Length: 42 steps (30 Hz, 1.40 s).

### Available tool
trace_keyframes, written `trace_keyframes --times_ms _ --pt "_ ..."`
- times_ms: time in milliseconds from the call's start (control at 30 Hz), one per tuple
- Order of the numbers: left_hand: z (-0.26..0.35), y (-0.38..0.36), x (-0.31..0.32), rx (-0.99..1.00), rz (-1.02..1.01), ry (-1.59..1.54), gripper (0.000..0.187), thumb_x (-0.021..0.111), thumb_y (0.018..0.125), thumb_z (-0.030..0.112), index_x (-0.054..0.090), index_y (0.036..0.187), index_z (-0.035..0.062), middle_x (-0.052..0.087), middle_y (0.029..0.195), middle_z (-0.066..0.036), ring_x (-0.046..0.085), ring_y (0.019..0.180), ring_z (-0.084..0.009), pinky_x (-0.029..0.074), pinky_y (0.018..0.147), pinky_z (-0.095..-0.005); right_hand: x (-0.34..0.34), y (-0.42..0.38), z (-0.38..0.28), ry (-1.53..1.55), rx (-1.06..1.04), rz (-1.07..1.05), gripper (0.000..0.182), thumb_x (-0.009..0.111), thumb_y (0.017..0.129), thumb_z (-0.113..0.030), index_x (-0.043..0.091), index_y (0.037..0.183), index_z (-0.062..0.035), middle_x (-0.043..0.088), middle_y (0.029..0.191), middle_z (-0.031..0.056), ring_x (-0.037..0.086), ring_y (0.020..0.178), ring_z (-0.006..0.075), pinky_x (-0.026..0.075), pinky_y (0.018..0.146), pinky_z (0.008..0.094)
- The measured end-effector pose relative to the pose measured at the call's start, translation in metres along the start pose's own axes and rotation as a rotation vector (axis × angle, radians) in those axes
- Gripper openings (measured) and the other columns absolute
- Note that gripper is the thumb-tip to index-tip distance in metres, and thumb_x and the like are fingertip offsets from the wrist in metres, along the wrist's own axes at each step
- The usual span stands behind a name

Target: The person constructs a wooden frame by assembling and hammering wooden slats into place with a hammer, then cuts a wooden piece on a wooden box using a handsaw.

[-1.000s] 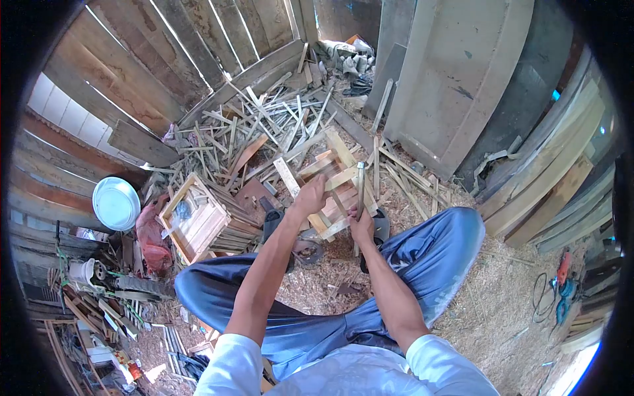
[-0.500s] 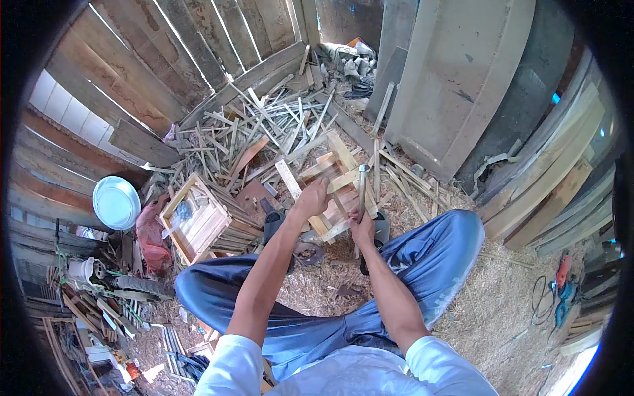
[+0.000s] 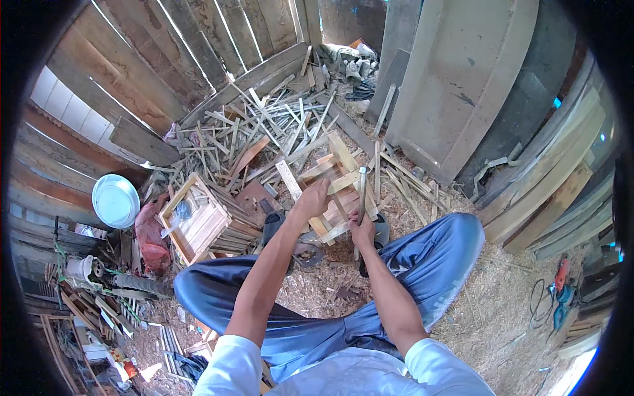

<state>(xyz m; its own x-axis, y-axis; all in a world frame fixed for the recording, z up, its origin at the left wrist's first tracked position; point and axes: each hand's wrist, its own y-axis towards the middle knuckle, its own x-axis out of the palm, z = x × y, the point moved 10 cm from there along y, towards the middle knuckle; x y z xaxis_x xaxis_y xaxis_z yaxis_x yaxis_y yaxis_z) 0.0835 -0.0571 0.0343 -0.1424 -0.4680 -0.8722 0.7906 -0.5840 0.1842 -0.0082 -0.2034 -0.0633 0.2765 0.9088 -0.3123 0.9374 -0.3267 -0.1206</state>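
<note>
A partly built wooden frame (image 3: 288,179) of pale slats stands on the ground between my feet. My left hand (image 3: 314,199) is closed at the near end of a wooden slat (image 3: 345,183) that crosses the frame; its fingertips are partly hidden. Just right of it, my right hand (image 3: 361,231) is wrapped round the handle of a hammer (image 3: 362,181). The hammer points away from me, its shiny metal head over the right side of the frame, apart from my left hand.
A slatted wooden crate (image 3: 198,221) stands at left, near a pale blue basin (image 3: 115,201) and a red plastic bag (image 3: 153,241). Scrap sticks (image 3: 264,125) lie heaped beyond the frame. Large boards (image 3: 462,86) lean at right; a corded power tool (image 3: 561,300) lies on the sawdust.
The view has shifted very slightly. Both hands, the hammer and the frame keep nearly the same positions.
</note>
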Motion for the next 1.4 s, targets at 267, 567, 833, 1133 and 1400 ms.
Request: trace_keyframes --times_ms 267,567,833,1133,1400 --pt "-0.005 0.000 0.004 -0.031 -0.012 -0.020 0.055 0.066 0.079 0.016 0.041 0.123 -0.0043 0.056 0.108 -0.027 0.055 0.101 -0.0426 0.046 0.086 -0.0446 0.001 0.001 0.002 -0.018 0.020 -0.001 0.029 0.067 0.073 0.001 0.056 0.100 -0.0029 0.063 0.083 0.0061 0.062 0.078 0.0172 0.050 0.074 0.0316" --pt "-0.008 0.000 0.004 -0.019 -0.007 -0.020 0.055 0.066 0.079 0.017 0.041 0.122 -0.0058 0.056 0.110 -0.027 0.055 0.103 -0.0422 0.046 0.087 -0.0447 0.003 0.002 0.005 0.010 0.001 0.001 0.029 0.067 0.073 0.001 0.056 0.100 -0.0026 0.064 0.084 0.0061 0.062 0.079 0.0168 0.050 0.075 0.0311" --pt "-0.006 0.003 -0.004 -0.051 -0.008 -0.059 0.054 0.066 0.076 0.014 0.042 0.120 -0.0048 0.056 0.107 -0.026 0.055 0.101 -0.0419 0.045 0.086 -0.0450 0.001 0.001 -0.002 0.000 0.049 -0.005 0.030 0.067 0.074 0.001 0.056 0.101 -0.0028 0.065 0.086 0.0067 0.063 0.081 0.0178 0.050 0.075 0.0314" --pt "0.017 -0.050 -0.057 -0.241 0.370 0.208 0.058 0.065 0.075 0.017 0.040 0.125 0.0001 0.043 0.124 -0.020 0.041 0.114 -0.0383 0.031 0.096 -0.0476 0.003 0.009 -0.013 -0.044 0.072 0.013 0.028 0.066 0.076 0.002 0.056 0.101 -0.0038 0.066 0.087 0.0074 0.065 0.082 0.0206 0.050 0.075 0.0338" --pt "-0.034 -0.103 0.014 -0.742 0.511 -0.159 0.086 0.069 0.077 0.027 0.016 0.131 -0.0154 0.029 0.130 -0.037 0.032 0.121 -0.0499 0.029 0.102 -0.0516 0.009 0.016 -0.015 0.040 0.043 0.049 0.030 0.066 0.073 0.009 0.057 0.099 -0.0041 0.066 0.086 0.0056 0.064 0.081 0.0178 0.052 0.074 0.0305"
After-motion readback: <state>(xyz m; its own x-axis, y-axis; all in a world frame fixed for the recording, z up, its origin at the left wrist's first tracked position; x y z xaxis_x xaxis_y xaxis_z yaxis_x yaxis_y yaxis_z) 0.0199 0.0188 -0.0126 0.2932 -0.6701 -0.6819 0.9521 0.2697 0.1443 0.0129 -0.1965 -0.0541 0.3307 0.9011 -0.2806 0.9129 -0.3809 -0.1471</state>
